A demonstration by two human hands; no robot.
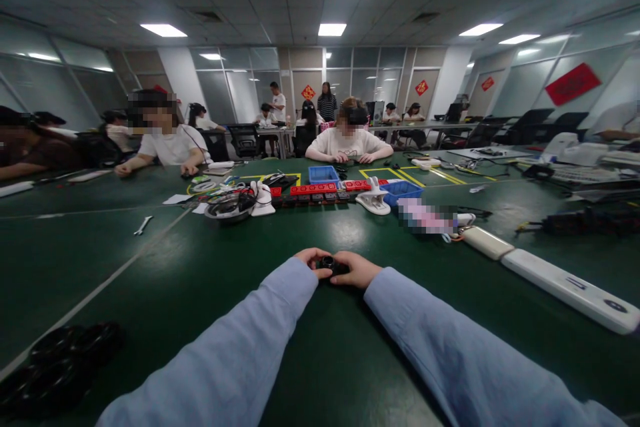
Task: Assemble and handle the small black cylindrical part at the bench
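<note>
My left hand (313,261) and my right hand (354,269) meet near the middle of the view, just above the green table (225,293). Between them they grip a small black part (327,263) with a round, ring-like top. The fingers of my left hand wrap its left side, and those of my right hand close on its right side. Much of the part is covered by the fingers. At the lower left, several black rings (60,360) lie together on the table.
A wrench (143,225) lies at the left. Ahead stand a metal bowl with cables (229,207), red and black blocks (315,192), a white clamp (374,200) and blue bins (403,192). A long white device (570,287) lies right. People sit across the table.
</note>
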